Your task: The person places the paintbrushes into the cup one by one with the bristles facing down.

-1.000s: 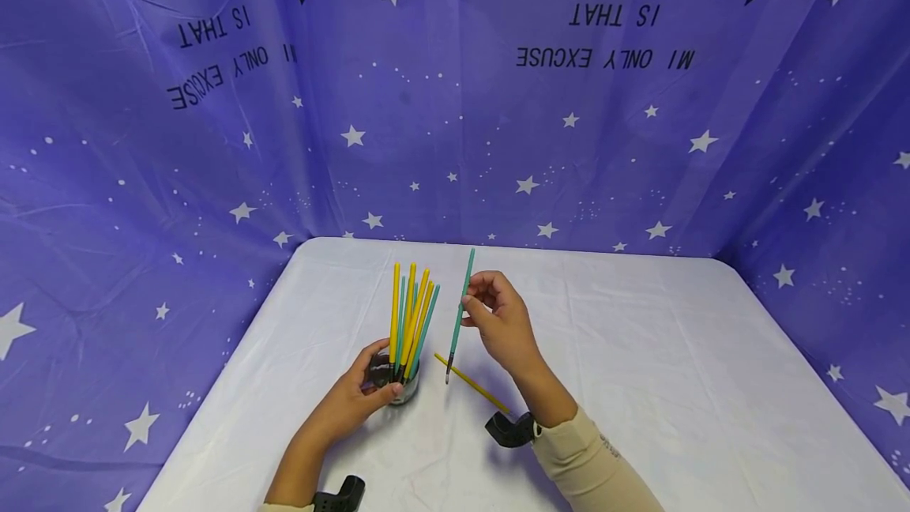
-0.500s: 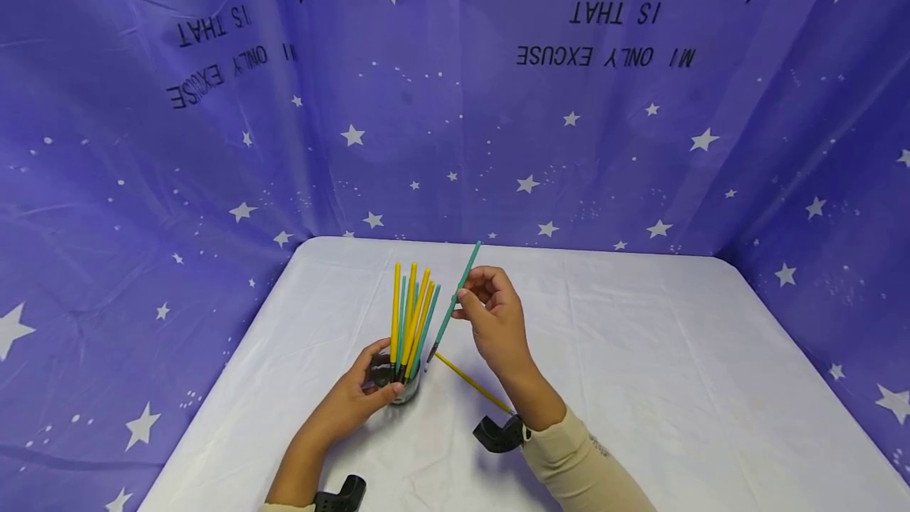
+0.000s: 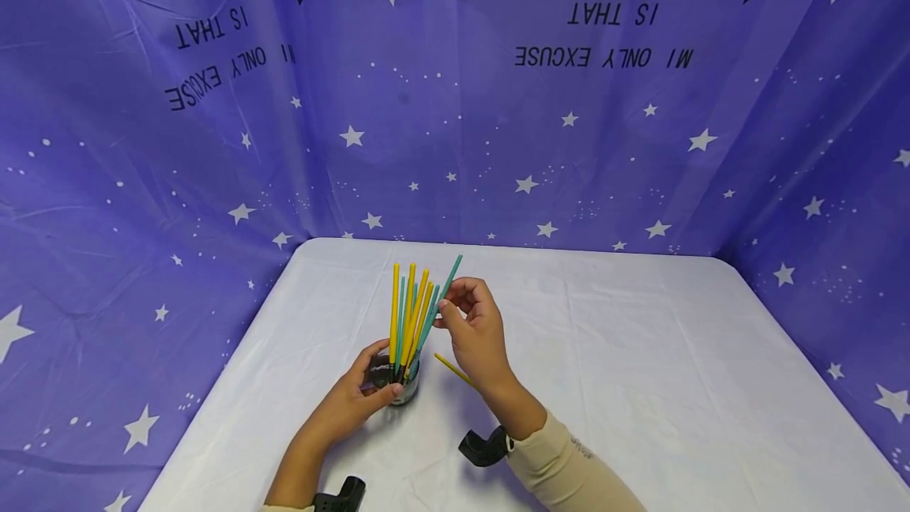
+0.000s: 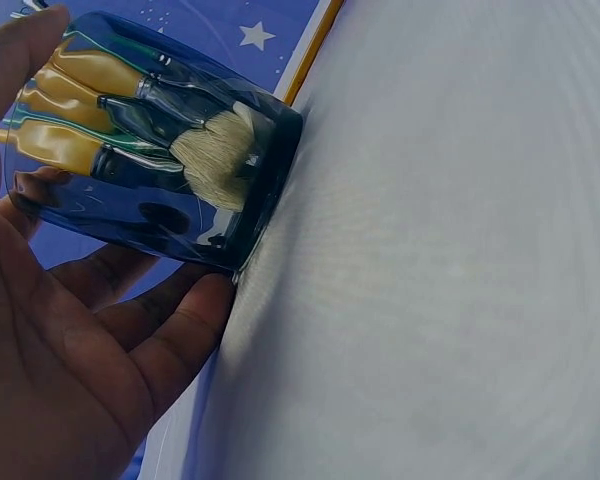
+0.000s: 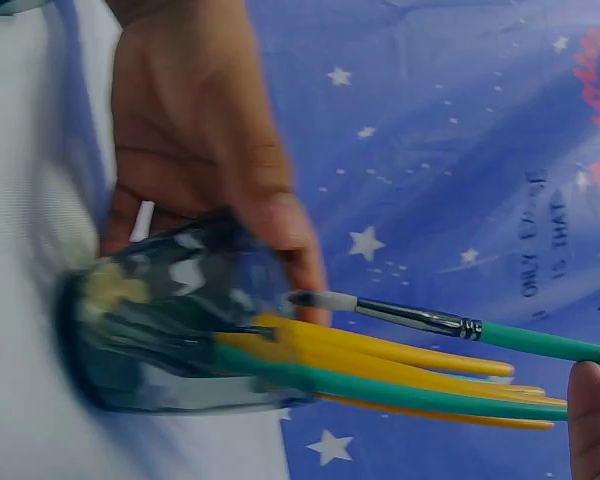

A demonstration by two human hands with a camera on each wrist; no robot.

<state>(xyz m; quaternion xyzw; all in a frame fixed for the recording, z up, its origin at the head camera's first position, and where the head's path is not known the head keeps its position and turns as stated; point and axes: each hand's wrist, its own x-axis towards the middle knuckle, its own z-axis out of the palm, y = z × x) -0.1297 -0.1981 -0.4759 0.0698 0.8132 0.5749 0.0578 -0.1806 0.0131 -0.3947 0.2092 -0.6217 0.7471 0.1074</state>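
Observation:
My left hand (image 3: 359, 397) grips a clear glass (image 3: 408, 395) standing on the table, its fingers and thumb around the sides. Several yellow paintbrushes (image 3: 394, 306) and teal ones lean in it, handles up; pale bristles (image 4: 218, 160) show through the wall near the base. Between thumb and fingers, my right hand (image 3: 479, 338) pinches a teal paintbrush (image 3: 453, 269), tilted with its tip down. In the right wrist view that paintbrush (image 5: 540, 341) has its bristles at the glass's mouth; I cannot tell whether they are inside the rim.
A yellow paintbrush (image 3: 451, 367) lies on the white-covered table (image 3: 640, 385) right of the glass, partly hidden by my right hand. A purple star-printed cloth (image 3: 455, 101) hangs behind and at both sides. Black devices (image 3: 485, 449) sit on both wrists.
My right hand has moved left and lately lower, bringing the teal paintbrush from beside the glass to its mouth, more tilted than at first. The left hand and glass have stayed in place.

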